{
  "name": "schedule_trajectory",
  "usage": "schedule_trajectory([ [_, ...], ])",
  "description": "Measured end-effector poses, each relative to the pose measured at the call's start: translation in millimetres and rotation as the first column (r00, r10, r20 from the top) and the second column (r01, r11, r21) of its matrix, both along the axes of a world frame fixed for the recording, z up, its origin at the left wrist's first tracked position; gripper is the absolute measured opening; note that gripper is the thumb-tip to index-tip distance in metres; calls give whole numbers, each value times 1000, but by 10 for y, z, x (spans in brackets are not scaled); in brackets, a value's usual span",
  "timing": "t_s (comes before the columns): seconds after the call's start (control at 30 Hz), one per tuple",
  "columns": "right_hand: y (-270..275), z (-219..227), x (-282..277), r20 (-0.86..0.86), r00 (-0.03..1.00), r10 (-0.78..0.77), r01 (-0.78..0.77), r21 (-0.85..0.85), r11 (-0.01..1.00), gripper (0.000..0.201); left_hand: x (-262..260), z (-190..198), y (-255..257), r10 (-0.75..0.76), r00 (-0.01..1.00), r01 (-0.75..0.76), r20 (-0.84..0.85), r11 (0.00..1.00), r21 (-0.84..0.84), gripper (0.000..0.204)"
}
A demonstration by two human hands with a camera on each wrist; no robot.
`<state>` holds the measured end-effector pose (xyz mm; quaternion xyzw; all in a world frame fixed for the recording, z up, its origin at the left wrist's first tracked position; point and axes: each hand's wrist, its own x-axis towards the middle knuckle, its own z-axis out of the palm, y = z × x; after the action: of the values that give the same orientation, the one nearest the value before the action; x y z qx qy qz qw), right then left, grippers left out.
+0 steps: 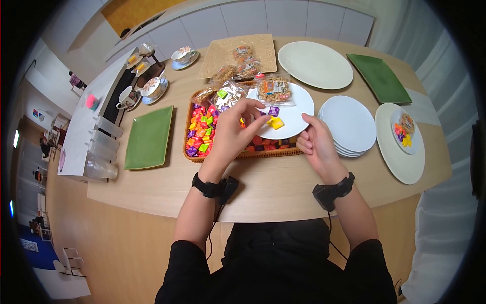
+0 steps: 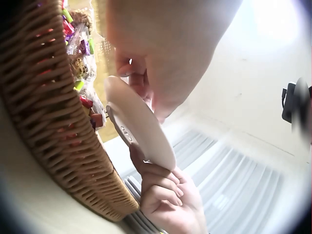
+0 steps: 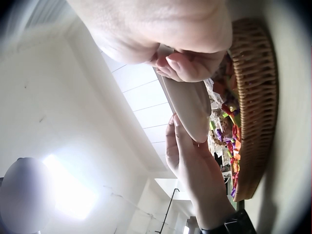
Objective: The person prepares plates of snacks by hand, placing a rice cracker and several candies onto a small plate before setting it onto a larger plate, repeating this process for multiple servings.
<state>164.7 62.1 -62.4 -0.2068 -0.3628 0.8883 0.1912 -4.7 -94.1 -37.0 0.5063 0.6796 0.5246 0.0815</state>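
My right hand grips a white plate at its near right rim, thumb on top and fingers curled beneath. The plate is held over the wicker basket. On it lie a clear snack packet, a purple wrapped candy and yellow candy. My left hand reaches over the plate's left side, thumb and forefinger tips close together right beside the candies. I cannot tell whether a candy is between them. Bright wrapped candies and more snack packets fill the basket.
White plates are stacked right of the basket. Farther right, an oval platter bears a small filled plate. Green trays lie at both sides. Behind are a large oval platter, a tan board and teacups.
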Motion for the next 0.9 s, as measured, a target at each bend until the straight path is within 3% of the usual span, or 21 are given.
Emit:
schedule_trajectory([
  [0.1, 10, -23, -4, -6, 1000, -11, 10, -15, 1000, 22, -123, -18, -27, 121, 992, -119, -46, 992, 50, 16],
  [0.17, 20, -34, -9, -8, 1000, -21, 21, -18, 1000, 22, -232, -36, -57, 197, 980, -201, 37, 968, 153, 13],
  [0.3, 50, -34, -8, -34, 998, -56, 55, -22, 998, 22, -456, -49, -173, 180, 972, -188, 151, 981, 42, 13],
  [0.33, 52, -29, -8, -45, 997, -67, 66, -21, 998, 22, -515, -45, -207, 219, 969, -213, 111, 975, -62, 13],
  [0.37, 52, -21, -8, -45, 997, -66, 66, -20, 998, 22, -554, -49, -250, 219, 969, -213, 111, 975, -61, 13],
  [0.43, 55, 2, -2, -59, 995, -78, 77, -20, 997, 22, -589, -33, -317, 81, 995, -66, 50, 964, -257, 14],
  [0.47, 55, 11, 1, -60, 995, -79, 78, -19, 997, 22, -596, -24, -344, 81, 996, -65, 50, 964, -257, 14],
  [0.53, 59, 25, 5, -60, 994, -89, 88, -23, 996, 22, -564, 49, -386, -58, 992, 101, 108, 886, -452, 13],
  [0.63, 77, 4, 8, -72, 994, -78, 75, -32, 997, 22, -558, 10, -402, -157, 987, 144, 12, 868, -475, 16],
  [0.9, 64, 15, 1, -60, 994, -87, 85, -36, 996, 22, -382, 103, -318, -177, 977, 87, -118, 840, -535, 22],
])
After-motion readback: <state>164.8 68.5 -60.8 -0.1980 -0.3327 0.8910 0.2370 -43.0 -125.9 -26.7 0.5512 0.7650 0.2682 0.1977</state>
